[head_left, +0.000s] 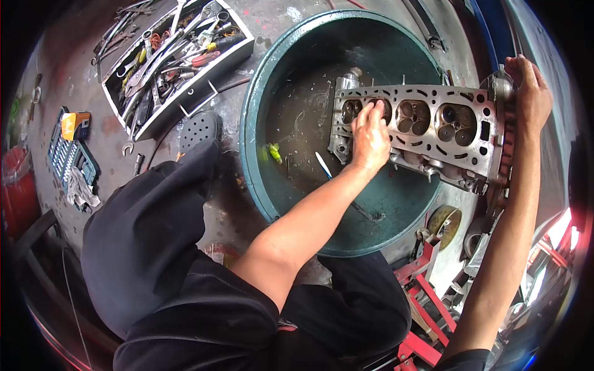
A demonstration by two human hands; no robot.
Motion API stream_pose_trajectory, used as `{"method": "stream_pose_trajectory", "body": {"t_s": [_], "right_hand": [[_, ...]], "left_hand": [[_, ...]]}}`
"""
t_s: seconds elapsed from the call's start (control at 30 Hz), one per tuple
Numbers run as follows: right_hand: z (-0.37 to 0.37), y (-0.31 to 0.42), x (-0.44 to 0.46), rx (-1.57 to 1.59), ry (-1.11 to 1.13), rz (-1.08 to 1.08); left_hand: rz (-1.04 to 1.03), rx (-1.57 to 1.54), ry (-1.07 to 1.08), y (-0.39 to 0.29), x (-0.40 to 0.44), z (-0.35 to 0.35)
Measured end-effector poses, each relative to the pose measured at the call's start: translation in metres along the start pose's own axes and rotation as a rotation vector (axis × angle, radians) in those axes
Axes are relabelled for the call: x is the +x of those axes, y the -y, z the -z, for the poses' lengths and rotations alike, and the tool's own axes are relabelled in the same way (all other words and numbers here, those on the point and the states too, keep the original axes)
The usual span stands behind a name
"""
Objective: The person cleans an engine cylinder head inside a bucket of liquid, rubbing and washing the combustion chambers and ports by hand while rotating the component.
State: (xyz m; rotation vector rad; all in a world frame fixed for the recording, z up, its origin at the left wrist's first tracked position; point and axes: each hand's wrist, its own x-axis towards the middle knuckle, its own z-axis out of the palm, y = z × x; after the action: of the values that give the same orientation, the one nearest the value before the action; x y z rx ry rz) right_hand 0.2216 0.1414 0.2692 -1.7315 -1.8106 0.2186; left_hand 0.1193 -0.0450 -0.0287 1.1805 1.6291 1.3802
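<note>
A metal cylinder head (442, 133) extends over the right part of a green round tub (249, 133), its flat face with the combustion chambers turned up. My left hand (371, 142) lies on that face near its left end, fingers stretched out, the fingertips at one of the chambers. At the far right end, my right hand (529, 93) curls around the edge of the cylinder head beside a round metal part (500, 86); some fingers are hidden. Under my left forearm, a thin white-and-blue brush-like tool (323, 165) is partly visible in the tub.
Murky liquid and a small yellow-green object (274, 153) are in the tub. To the upper left stands an open toolbox (207, 77) full of wrenches and pliers. A socket set (68, 148) with an orange box (75, 125) lies further left. A red metal frame (427, 290) stands at lower right.
</note>
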Motion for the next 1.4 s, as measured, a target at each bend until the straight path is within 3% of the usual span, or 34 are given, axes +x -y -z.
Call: {"method": "stream_pose_trajectory", "body": {"t_s": [0.07, 0.13, 0.33, 0.43, 0.53, 0.67, 0.77, 0.8, 1.0, 1.1, 1.2, 1.33, 1.4], "right_hand": [[0.002, 0.007, 0.008, 0.001, -0.008, 0.027], [0.0, 0.005, 0.003, -0.045, -0.038, 0.027], [-0.001, 0.004, 0.004, -0.04, -0.004, 0.022], [-0.001, 0.01, -0.002, -0.075, -0.024, 0.004], [0.002, 0.014, -0.005, -0.188, -0.048, 0.07], [-0.003, 0.011, -0.002, 0.033, -0.027, 0.018], [0.0, 0.012, -0.004, -0.046, -0.021, 0.056], [-0.001, 0.013, -0.005, -0.027, -0.023, 0.045], [-0.002, 0.022, -0.008, -0.037, -0.035, 0.058], [-0.005, 0.023, -0.004, -0.028, -0.038, 0.035], [-0.003, 0.02, -0.01, -0.068, -0.047, 0.031], [-0.005, 0.023, -0.002, -0.031, -0.033, 0.024], [-0.002, 0.013, 0.0, 0.0, -0.036, 0.044]], "left_hand": [[0.041, -0.032, 0.085, -0.001, 0.002, 0.006], [-0.037, -0.022, -0.022, -0.005, 0.011, 0.009], [-0.004, -0.004, 0.034, -0.012, 0.0, 0.013], [0.119, -0.051, -0.122, -0.02, 0.005, -0.011], [0.256, -0.24, -0.102, -0.021, 0.006, -0.016], [0.035, -0.038, -0.008, -0.017, -0.002, 0.003], [0.101, -0.082, -0.071, -0.022, 0.008, -0.007], [0.15, -0.151, 0.028, -0.022, 0.001, 0.002], [0.129, -0.122, -0.028, -0.021, 0.007, -0.003], [0.045, -0.076, 0.099, -0.015, -0.005, 0.014], [0.062, -0.07, -0.024, -0.014, 0.017, 0.0], [0.052, -0.061, 0.116, -0.011, -0.003, 0.016], [0.036, -0.048, 0.031, -0.012, 0.015, 0.007]]}}
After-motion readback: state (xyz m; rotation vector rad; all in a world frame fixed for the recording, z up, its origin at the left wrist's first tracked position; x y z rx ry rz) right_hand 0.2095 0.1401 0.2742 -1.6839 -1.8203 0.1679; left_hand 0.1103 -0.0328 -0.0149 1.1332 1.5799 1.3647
